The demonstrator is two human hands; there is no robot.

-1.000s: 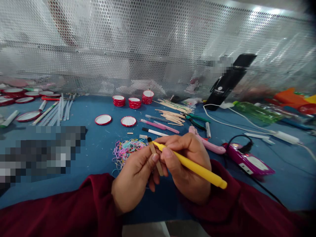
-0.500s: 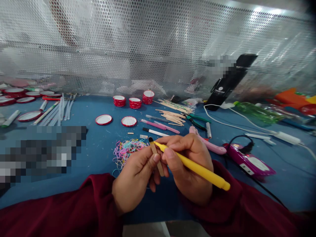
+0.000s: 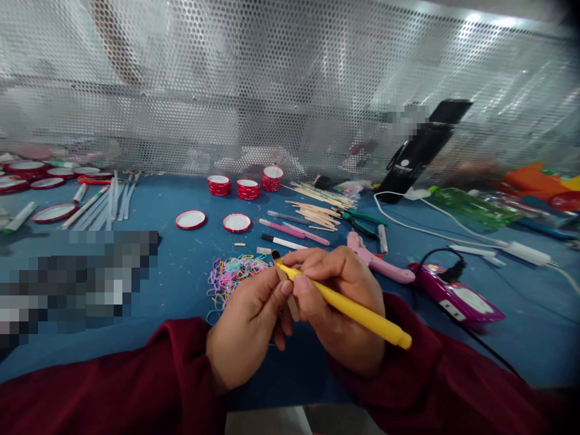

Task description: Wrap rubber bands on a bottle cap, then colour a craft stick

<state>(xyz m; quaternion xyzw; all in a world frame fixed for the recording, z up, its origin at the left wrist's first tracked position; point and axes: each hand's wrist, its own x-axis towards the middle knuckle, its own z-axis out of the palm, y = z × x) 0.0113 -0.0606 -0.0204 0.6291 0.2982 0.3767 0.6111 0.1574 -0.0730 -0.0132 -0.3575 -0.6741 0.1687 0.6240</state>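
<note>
Between the thumb and fingers of my left hand [image 3: 251, 326] is a flat wooden craft stick [image 3: 293, 307], tilted, its upper end coloured black. My right hand [image 3: 347, 305] is closed around a yellow marker [image 3: 357, 311]. The marker's tip lies against the stick just below the black end, and the fingers of both hands are close together there. Under and behind my left hand lies a heap of small coloured rubber bands [image 3: 233, 275]. A black-and-white pen [image 3: 283, 243] and pink pens [image 3: 294, 231] rest just beyond my hands.
Round red-rimmed lids [image 3: 190, 219] lie ahead, with stacks of them [image 3: 248, 189] behind. Wooden sticks [image 3: 315, 214], green-handled pliers [image 3: 362, 222] and a pink glue gun [image 3: 380, 263] sit to the right. A purple power strip [image 3: 460, 299] with cables is farther right. A perforated metal screen [image 3: 272, 90] closes the back.
My right hand has shifted slightly left with the yellow marker, its tip moving up along the stick toward the black end. My left hand has barely moved.
</note>
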